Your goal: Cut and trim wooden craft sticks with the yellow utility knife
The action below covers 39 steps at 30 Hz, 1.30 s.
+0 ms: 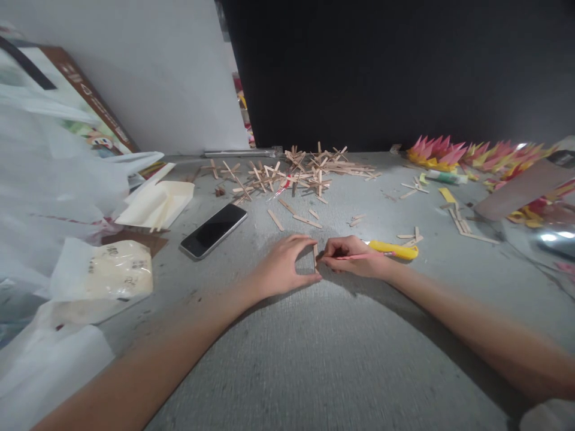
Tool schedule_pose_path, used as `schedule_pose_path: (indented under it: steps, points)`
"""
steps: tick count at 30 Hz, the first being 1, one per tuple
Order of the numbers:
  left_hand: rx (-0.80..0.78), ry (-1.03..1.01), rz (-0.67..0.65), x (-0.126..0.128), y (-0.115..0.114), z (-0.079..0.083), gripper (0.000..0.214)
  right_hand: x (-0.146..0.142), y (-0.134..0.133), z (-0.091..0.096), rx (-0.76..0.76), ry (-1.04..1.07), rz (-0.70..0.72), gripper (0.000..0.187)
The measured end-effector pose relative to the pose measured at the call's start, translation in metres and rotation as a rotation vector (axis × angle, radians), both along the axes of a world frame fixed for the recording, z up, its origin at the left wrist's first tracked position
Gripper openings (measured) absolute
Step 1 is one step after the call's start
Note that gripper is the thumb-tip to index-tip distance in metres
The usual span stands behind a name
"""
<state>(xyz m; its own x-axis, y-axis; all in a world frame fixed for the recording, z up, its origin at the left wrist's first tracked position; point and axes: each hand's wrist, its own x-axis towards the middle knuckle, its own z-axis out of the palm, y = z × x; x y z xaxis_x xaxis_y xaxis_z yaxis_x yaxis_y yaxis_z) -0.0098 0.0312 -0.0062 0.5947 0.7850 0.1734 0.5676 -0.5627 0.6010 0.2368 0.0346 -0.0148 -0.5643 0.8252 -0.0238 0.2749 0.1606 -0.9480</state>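
Flat pale wooden stick (315,257) is over the grey desk (287,359), gripped at both ends by the left hand (285,263), fingers in a wide C, while the right hand (353,257) has its fingers pinched on a skinny pink pen-like tool (368,256).

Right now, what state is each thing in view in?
Left hand: holding a wooden stick between thumb and finger
Right hand: closed on a pink pen or pencil
Yellow cutter: lying down, blade unclear
Phone: face up, screen dark
Cream tray: open, chopsticks on it
Stick pile: loose, jumbled
Tube: lying on its side
Paper flower: petals upright
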Motion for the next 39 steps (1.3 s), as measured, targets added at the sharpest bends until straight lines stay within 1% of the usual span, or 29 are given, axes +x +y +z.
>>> schedule_pose_path:
  steps: [5, 9, 18, 23, 32, 35, 39]
  points:
    - [0.001, 0.010, -0.004, -0.0004, 0.0001, 0.0009, 0.069, 0.0007, -0.0004, -0.0005, -0.003, 0.020, 0.025, 0.021]
    - [-0.011, 0.013, -0.004, -0.0005, -0.0004, 0.0029, 0.071, 0.0004, -0.0006, 0.0001, -0.005, 0.002, 0.000, 0.018]
    - [-0.014, 0.021, -0.002, 0.0001, -0.0006, 0.0039, 0.070, 0.0013, -0.0007, -0.0016, -0.005, 0.007, 0.021, 0.022]
    - [-0.005, 0.006, -0.009, -0.0006, 0.0001, 0.0019, 0.071, 0.0012, -0.0007, -0.0012, 0.004, -0.010, 0.004, 0.020]
    - [0.016, -0.004, -0.026, -0.0015, 0.0014, -0.0023, 0.069, 0.0003, -0.0006, -0.0009, 0.012, 0.000, 0.028, 0.021]
    - [0.022, -0.005, -0.025, -0.0017, 0.0013, -0.0026, 0.069, 0.0004, -0.0008, -0.0006, 0.010, -0.021, 0.003, 0.021]
    - [0.013, 0.005, -0.018, -0.0015, 0.0010, -0.0008, 0.068, 0.0001, -0.0009, -0.0001, 0.025, -0.041, 0.009, 0.020]
